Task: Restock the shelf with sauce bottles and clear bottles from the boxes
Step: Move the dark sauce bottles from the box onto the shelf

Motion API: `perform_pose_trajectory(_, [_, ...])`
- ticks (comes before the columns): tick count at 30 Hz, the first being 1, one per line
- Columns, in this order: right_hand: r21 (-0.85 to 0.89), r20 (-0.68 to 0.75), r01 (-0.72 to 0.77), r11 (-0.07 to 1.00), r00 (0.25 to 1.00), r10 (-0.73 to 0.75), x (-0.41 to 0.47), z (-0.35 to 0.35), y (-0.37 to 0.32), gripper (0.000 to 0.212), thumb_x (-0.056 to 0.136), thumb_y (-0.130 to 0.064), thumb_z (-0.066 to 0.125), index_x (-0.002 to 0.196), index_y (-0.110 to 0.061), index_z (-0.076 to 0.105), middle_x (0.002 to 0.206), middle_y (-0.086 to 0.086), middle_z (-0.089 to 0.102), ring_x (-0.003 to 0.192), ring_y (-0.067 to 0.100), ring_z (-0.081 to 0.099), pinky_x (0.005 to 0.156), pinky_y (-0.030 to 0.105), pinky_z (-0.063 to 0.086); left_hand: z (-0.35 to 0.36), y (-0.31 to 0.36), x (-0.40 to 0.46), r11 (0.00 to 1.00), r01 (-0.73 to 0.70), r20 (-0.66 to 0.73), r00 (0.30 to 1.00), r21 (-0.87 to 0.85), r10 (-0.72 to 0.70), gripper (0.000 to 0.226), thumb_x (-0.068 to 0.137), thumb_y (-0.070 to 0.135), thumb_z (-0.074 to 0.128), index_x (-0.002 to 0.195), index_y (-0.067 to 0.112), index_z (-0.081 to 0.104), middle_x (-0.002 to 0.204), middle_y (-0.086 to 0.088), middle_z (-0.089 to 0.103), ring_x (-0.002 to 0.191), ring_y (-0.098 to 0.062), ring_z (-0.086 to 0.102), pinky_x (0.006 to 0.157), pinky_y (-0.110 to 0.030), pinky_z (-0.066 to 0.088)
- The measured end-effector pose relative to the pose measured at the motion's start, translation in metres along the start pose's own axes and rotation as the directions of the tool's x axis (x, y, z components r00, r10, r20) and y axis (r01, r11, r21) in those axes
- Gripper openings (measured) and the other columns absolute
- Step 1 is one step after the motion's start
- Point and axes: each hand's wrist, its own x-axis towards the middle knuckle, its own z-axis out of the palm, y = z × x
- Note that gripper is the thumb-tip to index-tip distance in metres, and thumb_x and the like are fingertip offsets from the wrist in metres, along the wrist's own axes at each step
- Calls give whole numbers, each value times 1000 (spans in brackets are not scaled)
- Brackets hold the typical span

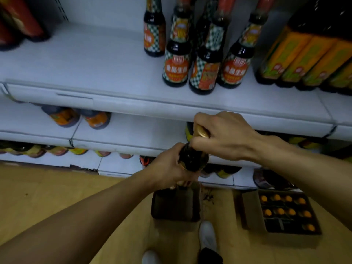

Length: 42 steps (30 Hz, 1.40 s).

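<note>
Both hands hold one dark sauce bottle [193,159] in front of the white shelf [118,103]. My left hand [167,168] wraps its body from the left and below. My right hand [222,134] grips its neck around the gold cap [201,131]. On the upper shelf board stand several dark sauce bottles with chequered orange labels [177,63], right of its bare left half. An open cardboard box [282,212] with several orange-capped bottles lies on the floor at the right. A darker box [175,204] sits under my hands.
Big dark bottles with orange-yellow labels [304,60] fill the upper shelf's right end. Red-labelled bottles [19,21] stand at its far left. Lower shelves hold rows of bottles [64,116]. My white shoes [207,235] stand on the wooden floor [57,187].
</note>
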Motion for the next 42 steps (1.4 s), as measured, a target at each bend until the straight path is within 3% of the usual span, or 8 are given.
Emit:
perform_pose_trajectory(3, [1, -58, -1, 1000, 998, 1, -5, -41, -11, 30, 70, -56, 43, 71, -27, 38, 58, -5, 46, 54, 13, 42, 49, 31, 22, -19, 36, -13, 998, -52, -16, 999, 40, 52, 70, 70, 36, 84, 130, 32, 48, 119, 13, 62, 108, -6, 58, 91, -33, 53])
perform_pose_trajectory(7, [34, -145, -4, 999, 989, 9, -14, -98, -28, 35, 70, -59, 44, 85, -28, 47, 64, -4, 55, 59, 15, 52, 51, 37, 39, -45, 88, -30, 990, -136, -24, 990, 32, 137, 62, 70, 33, 84, 122, 34, 50, 105, 20, 64, 93, 8, 61, 65, -11, 51])
perform_pose_trajectory(14, [159, -293, 32, 987, 956, 16, -32, -202, -57, 26, 79, -48, 60, 90, -29, 47, 74, -5, 58, 67, 16, 58, 60, 37, 46, -83, 186, -61, 967, -248, -37, 968, 55, 250, 61, 66, 37, 84, 119, 36, 53, 107, 17, 68, 99, 2, 64, 83, -24, 54])
perform_pose_trajectory(18, [178, -373, 47, 983, 928, 23, -41, -248, -65, 24, 79, -46, 63, 89, -30, 48, 72, -7, 55, 61, 11, 53, 55, 30, 39, -99, 232, -72, 946, -312, -64, 946, 89, 318, 56, 67, 34, 84, 115, 29, 57, 102, 12, 69, 92, 2, 66, 79, -22, 56])
perform_pose_trajectory(22, [164, -456, 82, 983, 890, 2, -46, -285, -66, 27, 77, -52, 59, 91, -32, 50, 77, -9, 59, 71, 12, 57, 62, 37, 47, -110, 269, -78, 937, -342, -52, 937, 70, 346, 55, 70, 35, 84, 117, 32, 56, 104, 14, 70, 95, 3, 65, 78, -18, 56])
perform_pose_trajectory(28, [192, -545, 160, 968, 838, -31, -46, -338, -50, 25, 77, -50, 58, 93, -33, 51, 81, -11, 59, 71, 7, 57, 62, 29, 44, -122, 330, -66, 896, -411, -61, 903, 165, 425, 53, 65, 46, 79, 113, 36, 59, 107, 11, 70, 101, -7, 66, 90, -43, 55])
perform_pose_trajectory(32, [204, -613, 222, 954, 788, -52, -45, -375, -33, 25, 79, -48, 60, 98, -32, 53, 77, -13, 59, 66, -1, 57, 52, 11, 40, -129, 370, -53, 875, -436, -121, 876, 211, 466, 60, 62, 52, 78, 116, 40, 56, 108, 14, 69, 100, -3, 66, 89, -39, 56])
perform_pose_trajectory(42, [332, -782, 367, 869, 623, 36, -38, -445, 29, 49, 71, -72, 61, 102, -35, 56, 85, -16, 68, 73, 1, 65, 60, 20, 47, -130, 472, -6, 792, -573, -128, 787, 212, 604, 45, 69, 43, 80, 110, 41, 62, 106, 14, 72, 99, -4, 68, 86, -33, 55])
